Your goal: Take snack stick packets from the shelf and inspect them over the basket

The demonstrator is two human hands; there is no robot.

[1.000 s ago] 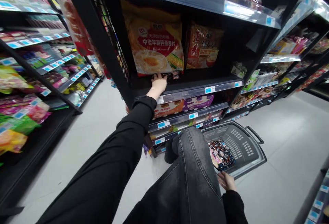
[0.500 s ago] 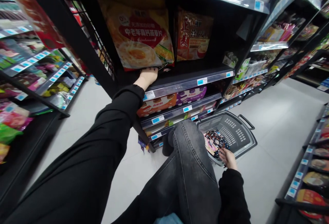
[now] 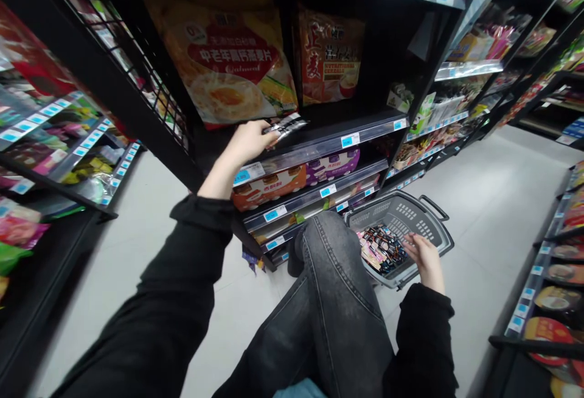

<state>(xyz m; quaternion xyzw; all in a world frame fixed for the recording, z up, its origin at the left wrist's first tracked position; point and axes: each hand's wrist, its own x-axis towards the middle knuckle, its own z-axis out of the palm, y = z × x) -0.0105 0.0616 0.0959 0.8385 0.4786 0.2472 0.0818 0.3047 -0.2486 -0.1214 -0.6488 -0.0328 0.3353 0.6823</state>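
My left hand point(image 3: 249, 140) is at the front edge of a black store shelf point(image 3: 319, 139) and is closed on a small dark foil packet point(image 3: 285, 127). Just behind it stands a big yellow oatmeal bag point(image 3: 228, 69), with a red-orange bag point(image 3: 328, 57) to its right. My right hand point(image 3: 422, 252) reaches down into a grey shopping basket point(image 3: 438, 233) on the floor, fingers spread over a heap of small dark packets point(image 3: 381, 249). My knee in grey jeans point(image 3: 337, 282) is between the two arms.
Lower shelves carry orange and purple boxes point(image 3: 296, 180) behind blue price tags. More black racks full of snacks stand at the left point(image 3: 55, 142) and at the right point(image 3: 556, 264). A pale tiled aisle floor point(image 3: 493, 203) runs past the basket.
My left hand has drawn back from the shelf with a dark packet in it. My right hand has moved from beside the basket to over the packets inside it.
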